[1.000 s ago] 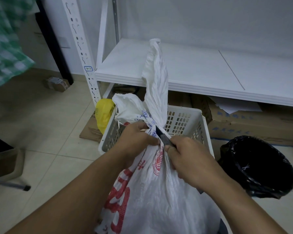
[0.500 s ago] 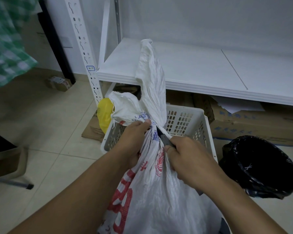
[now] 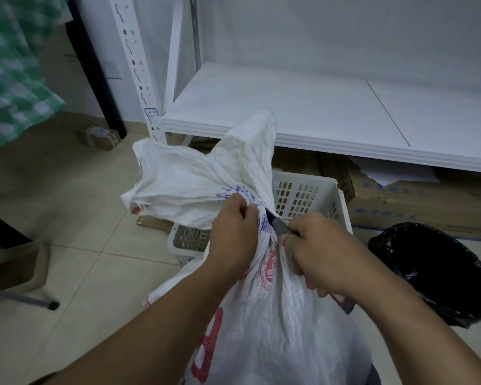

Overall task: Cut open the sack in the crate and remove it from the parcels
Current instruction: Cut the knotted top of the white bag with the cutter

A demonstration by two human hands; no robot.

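With left grip [image 3: 233,234], clutching the white sack [image 3: 275,329] by its gathered neck above the crate [image 3: 303,194]; with right grip [image 3: 320,251], clenching a knife [image 3: 278,224] and holding its blade against that neck.

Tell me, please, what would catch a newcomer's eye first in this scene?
A big white woven sack with red print fills the centre, standing in a white slotted plastic crate. The left hand grips its bunched neck while the right hand holds a dark knife against it.

dim, soft light; warped edges
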